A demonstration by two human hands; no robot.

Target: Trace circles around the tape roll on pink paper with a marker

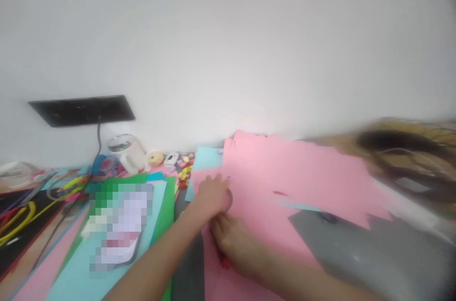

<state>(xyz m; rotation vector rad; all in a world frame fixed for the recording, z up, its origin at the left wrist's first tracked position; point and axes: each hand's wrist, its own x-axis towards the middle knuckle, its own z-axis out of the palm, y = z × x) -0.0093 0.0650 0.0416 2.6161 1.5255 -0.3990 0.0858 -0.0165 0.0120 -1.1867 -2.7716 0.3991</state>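
Hands (223,215) work close together over pink paper (263,187).

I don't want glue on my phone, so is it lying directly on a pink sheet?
No, the phone lies on a light blue sheet.
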